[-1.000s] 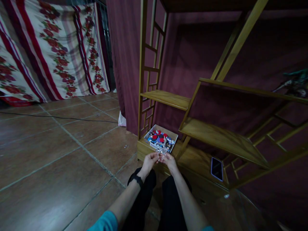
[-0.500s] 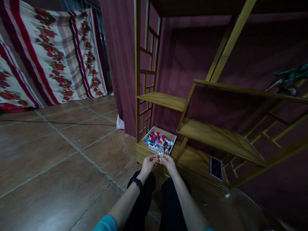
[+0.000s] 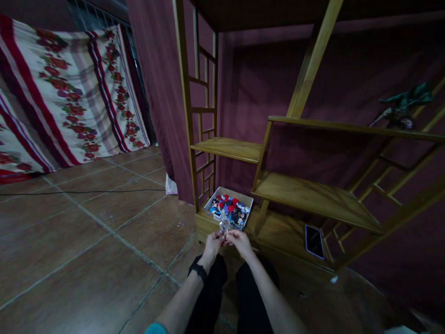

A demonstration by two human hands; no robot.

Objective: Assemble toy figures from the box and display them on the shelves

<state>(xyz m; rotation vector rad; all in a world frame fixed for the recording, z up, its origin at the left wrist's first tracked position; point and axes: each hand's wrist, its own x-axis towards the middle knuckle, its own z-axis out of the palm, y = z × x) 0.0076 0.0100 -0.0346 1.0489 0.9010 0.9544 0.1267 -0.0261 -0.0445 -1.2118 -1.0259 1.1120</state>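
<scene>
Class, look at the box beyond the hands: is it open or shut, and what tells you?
Open: no lid covers the pale box, and small red, blue and black pieces show inside its walls.

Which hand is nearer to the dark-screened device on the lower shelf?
Right. The right hand is to the left of the dark-screened device in the picture; the left hand is farther off on that same side. Both hold the shiny clear item.
</scene>
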